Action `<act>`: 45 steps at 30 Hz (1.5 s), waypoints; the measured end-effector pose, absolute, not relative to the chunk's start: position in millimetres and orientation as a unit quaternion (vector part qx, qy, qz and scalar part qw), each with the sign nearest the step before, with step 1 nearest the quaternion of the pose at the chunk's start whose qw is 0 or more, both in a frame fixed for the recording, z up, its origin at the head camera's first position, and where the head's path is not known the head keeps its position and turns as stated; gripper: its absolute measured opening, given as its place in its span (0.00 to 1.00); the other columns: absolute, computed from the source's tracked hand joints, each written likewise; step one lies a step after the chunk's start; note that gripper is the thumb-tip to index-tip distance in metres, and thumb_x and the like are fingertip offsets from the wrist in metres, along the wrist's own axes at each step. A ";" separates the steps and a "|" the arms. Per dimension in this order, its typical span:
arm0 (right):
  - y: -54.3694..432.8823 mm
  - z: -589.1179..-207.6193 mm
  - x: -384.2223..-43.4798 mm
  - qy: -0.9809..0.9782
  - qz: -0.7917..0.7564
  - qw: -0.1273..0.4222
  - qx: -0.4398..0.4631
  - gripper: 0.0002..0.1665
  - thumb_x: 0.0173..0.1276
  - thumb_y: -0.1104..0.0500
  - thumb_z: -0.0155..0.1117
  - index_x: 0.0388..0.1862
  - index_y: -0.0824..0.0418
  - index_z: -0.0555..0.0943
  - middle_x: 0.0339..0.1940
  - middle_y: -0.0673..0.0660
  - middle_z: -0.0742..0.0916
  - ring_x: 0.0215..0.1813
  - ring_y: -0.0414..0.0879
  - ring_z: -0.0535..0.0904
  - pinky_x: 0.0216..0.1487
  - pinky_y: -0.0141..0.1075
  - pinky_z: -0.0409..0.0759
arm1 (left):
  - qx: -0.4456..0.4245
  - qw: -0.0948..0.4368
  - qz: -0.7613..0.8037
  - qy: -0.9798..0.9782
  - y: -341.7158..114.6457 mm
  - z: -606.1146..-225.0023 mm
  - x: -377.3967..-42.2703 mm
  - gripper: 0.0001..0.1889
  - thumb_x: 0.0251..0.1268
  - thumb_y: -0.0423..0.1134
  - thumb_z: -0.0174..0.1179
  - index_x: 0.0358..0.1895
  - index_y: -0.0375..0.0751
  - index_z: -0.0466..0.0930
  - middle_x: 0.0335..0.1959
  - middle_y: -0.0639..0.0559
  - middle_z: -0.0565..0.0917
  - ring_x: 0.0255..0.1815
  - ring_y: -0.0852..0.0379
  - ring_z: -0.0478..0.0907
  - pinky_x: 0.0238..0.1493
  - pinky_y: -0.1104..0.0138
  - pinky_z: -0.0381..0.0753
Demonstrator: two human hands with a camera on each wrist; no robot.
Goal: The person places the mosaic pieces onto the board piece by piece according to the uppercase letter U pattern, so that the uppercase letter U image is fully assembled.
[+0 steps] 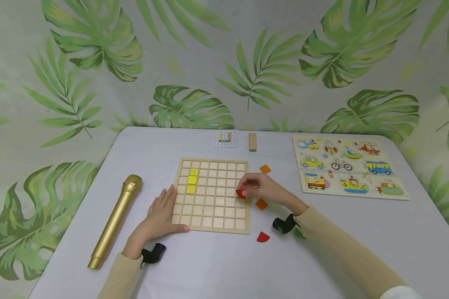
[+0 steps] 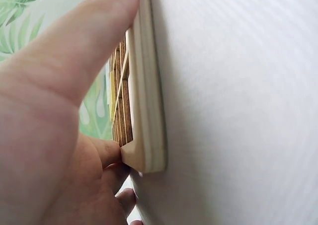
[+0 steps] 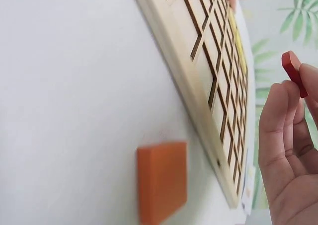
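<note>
A wooden grid board (image 1: 210, 224) lies in the middle of the table. Three yellow squares (image 1: 192, 180) fill cells in a column near its left side. My left hand (image 1: 159, 214) rests at the board's lower left corner, fingers along the left edge and thumb at the near edge. With thumb and fingers, my right hand (image 1: 263, 187) pinches a red quarter-circle piece (image 3: 293, 74) above the board's right edge. Two orange squares (image 1: 261, 204) lie just right of the board. Nearer to me is another red quarter-circle piece (image 1: 263, 237). A green piece (image 1: 299, 233) is partly hidden by the right wrist camera.
A gold microphone (image 1: 114, 224) lies at the left. Behind the board are a pattern card (image 1: 226, 138) and a small wooden block (image 1: 252, 142). At the right lies a vehicle puzzle board (image 1: 353, 166). A leaf-print cloth (image 1: 194, 54) hangs behind the table.
</note>
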State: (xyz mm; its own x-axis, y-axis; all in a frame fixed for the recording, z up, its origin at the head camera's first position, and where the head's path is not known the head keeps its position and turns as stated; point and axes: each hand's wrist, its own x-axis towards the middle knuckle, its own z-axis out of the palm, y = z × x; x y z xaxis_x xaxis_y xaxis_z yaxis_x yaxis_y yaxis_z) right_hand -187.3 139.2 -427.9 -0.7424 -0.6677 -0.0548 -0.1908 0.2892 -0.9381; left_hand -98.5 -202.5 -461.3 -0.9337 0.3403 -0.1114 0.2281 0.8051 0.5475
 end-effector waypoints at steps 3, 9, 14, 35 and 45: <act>123.8 -427.7 -190.7 0.770 -0.524 0.216 -0.294 0.06 0.64 0.67 0.64 0.40 0.66 0.81 0.39 0.57 0.83 0.40 0.50 0.76 0.43 0.34 0.76 | 0.151 0.102 0.276 0.944 -202.2 -460.7 -98.3 0.66 0.45 0.62 0.71 0.73 0.24 0.38 0.76 0.33 0.39 0.74 0.34 0.33 0.68 0.40 0.35; 92.3 -428.8 -197.7 0.766 -0.517 0.208 -0.320 0.06 0.62 0.69 0.64 0.39 0.67 0.81 0.36 0.55 0.83 0.36 0.48 0.76 0.41 0.33 0.77 | 0.154 0.100 0.281 0.942 -201.7 -459.7 -97.7 0.65 0.45 0.61 0.71 0.73 0.23 0.39 0.75 0.32 0.40 0.74 0.33 0.33 0.68 0.40 0.35; 69.0 -427.3 -199.5 0.774 -0.496 0.206 -0.336 0.07 0.61 0.70 0.63 0.38 0.64 0.82 0.34 0.53 0.83 0.36 0.45 0.78 0.40 0.34 0.78 | 0.150 0.100 0.277 0.944 -201.9 -461.1 -98.2 0.65 0.45 0.61 0.71 0.73 0.24 0.39 0.76 0.33 0.40 0.74 0.34 0.33 0.68 0.41 0.35; 3.8 -437.5 -198.9 0.800 -0.469 0.236 -0.290 0.06 0.61 0.71 0.64 0.37 0.64 0.82 0.29 0.53 0.82 0.31 0.40 0.76 0.31 0.29 0.77 | 0.159 0.101 0.280 0.941 -202.1 -458.4 -97.0 0.65 0.46 0.61 0.71 0.73 0.23 0.39 0.76 0.33 0.41 0.74 0.33 0.33 0.68 0.39 0.36; -12.9 -438.4 -190.9 0.847 -0.402 0.192 -0.288 0.05 0.60 0.70 0.66 0.32 0.61 0.81 0.24 0.49 0.80 0.28 0.39 0.73 0.32 0.27 0.71 | 0.160 0.099 0.284 0.940 -202.2 -458.9 -97.0 0.64 0.46 0.62 0.70 0.73 0.24 0.39 0.76 0.33 0.40 0.74 0.33 0.33 0.67 0.39 0.36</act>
